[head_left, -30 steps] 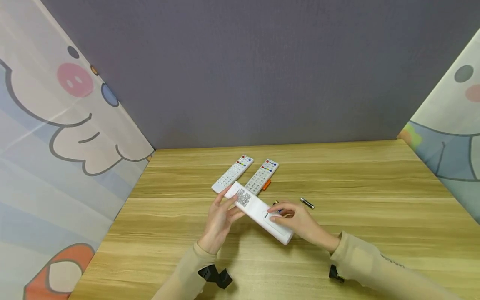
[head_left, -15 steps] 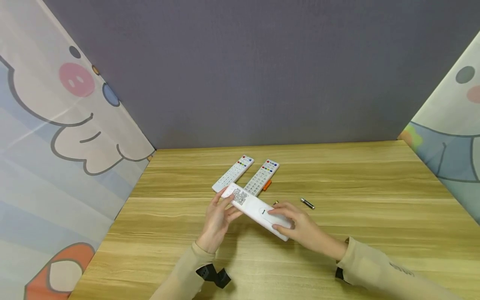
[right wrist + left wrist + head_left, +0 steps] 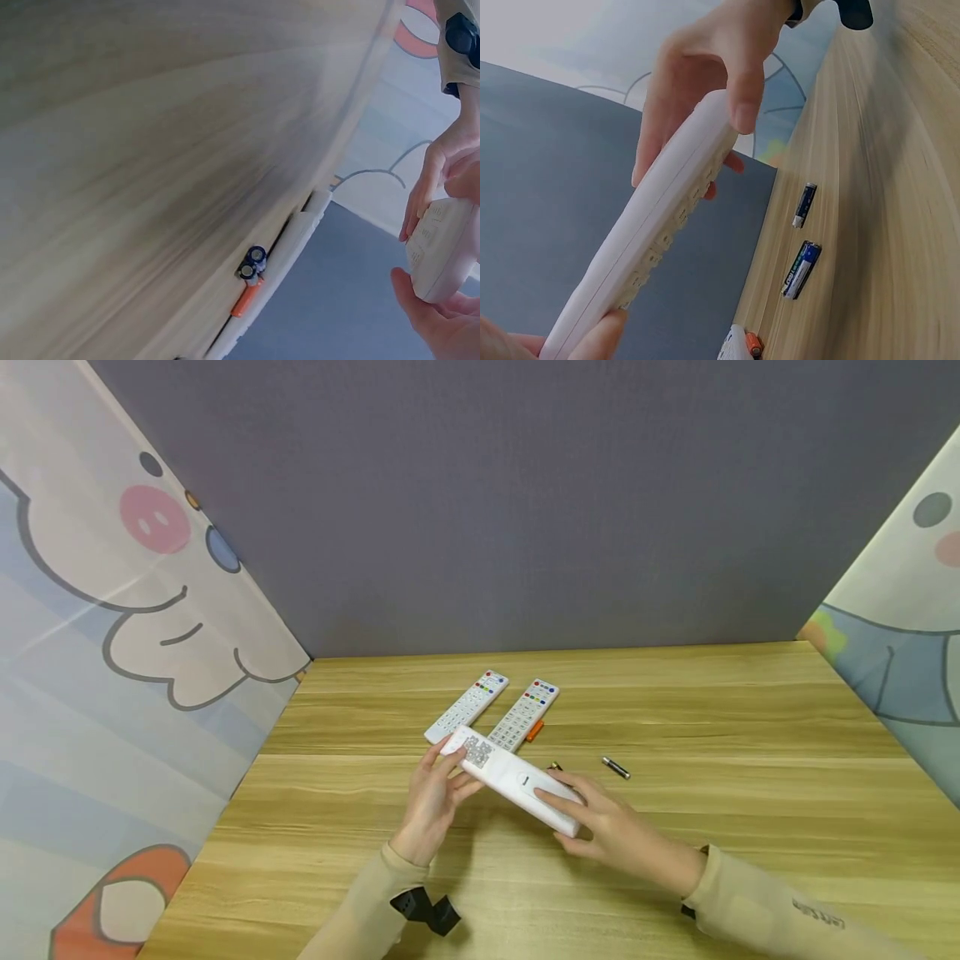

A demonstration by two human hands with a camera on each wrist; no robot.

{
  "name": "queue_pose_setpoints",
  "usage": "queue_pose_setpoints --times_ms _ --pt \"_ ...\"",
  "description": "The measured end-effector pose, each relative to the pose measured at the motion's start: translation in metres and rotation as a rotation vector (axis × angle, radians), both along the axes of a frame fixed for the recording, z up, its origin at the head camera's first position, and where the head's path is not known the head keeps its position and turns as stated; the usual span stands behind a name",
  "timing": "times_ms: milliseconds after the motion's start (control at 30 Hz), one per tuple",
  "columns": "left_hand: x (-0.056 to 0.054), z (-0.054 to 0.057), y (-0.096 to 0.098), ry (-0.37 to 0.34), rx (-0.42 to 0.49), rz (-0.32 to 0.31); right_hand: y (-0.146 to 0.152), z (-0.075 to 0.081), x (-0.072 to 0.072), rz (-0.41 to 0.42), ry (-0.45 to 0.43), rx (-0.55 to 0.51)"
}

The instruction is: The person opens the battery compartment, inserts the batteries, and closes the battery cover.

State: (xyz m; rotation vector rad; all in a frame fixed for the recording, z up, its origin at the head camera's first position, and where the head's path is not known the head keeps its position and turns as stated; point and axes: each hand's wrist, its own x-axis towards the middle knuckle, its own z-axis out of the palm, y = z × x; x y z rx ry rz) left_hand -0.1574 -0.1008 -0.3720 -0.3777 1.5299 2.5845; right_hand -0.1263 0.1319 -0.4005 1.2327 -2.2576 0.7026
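Observation:
A white remote control (image 3: 502, 770) is held above the table, its back with a printed label turned up and its buttons facing down. My left hand (image 3: 429, 814) grips its upper-left end. At the other end, my right hand (image 3: 618, 831) holds it, index finger lying over the battery cover and thumb at the near edge. In the left wrist view, the remote's side seam and rubber keys (image 3: 664, 238) show below the right hand. A black battery (image 3: 616, 767) lies on the table beyond that hand. Blue-and-black batteries (image 3: 801, 270) lie together, mostly hidden by the remote in the head view.
Two more white remotes, one at left (image 3: 467, 707) and one at right (image 3: 527, 712), lie button-side up behind the held one. An orange battery (image 3: 535, 731) rests beside the right one. A grey partition (image 3: 555, 510) stands along the table's (image 3: 720, 710) back edge.
The right hand's fingers have slid down toward the remote's lower end and now wrap it, thumb moving to the near edge. The remote has shifted slightly left and up.

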Motion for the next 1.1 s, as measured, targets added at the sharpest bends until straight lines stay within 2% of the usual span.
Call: queue_pose_setpoints --times_ms 200,433,733,833,1100 --pt "0.0011 0.0006 0.0006 -0.007 -0.008 -0.007 0.0019 0.0015 0.0008 0.017 0.04 0.013" --pt "0.0012 0.0005 0.0009 -0.01 -0.013 -0.016 0.0033 0.0008 0.0022 0.005 0.013 0.013" --pt "0.0019 0.0028 -0.0016 0.041 0.049 -0.049 0.0016 0.0025 0.0011 0.0 -0.071 -0.129" --pt "0.0022 0.0042 -0.0025 0.062 0.06 -0.065 0.0006 0.0039 0.0022 -0.006 -0.148 -0.188" --pt "0.0025 0.0083 -0.0033 0.098 0.064 -0.064 -0.0011 0.0057 0.0084 -0.038 -0.469 -0.302"
